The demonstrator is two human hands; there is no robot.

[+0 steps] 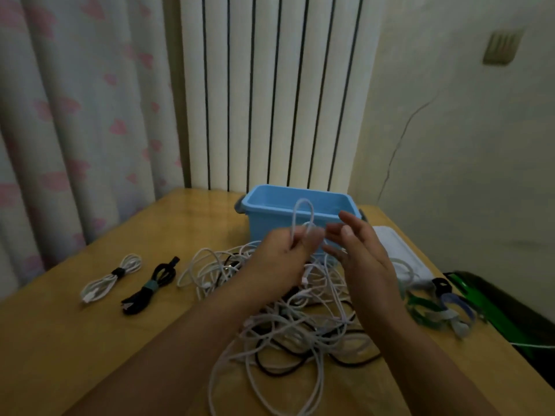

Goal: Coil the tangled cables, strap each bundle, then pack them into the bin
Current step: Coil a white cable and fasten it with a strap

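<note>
Pinching a white cable loop (303, 214) between curled fingers, the left hand (282, 259) holds it up in front of the blue bin (270, 202), while the right hand (360, 250) hovers just beside it, fingers straight and holding nothing. Below them a tangled pile of cables (288, 319) sprawls on the wooden table (60, 340). Two strapped bundles, one white (112, 277) and one black (150, 286), lie to the left, and loose straps (435, 304) to the right.
</note>
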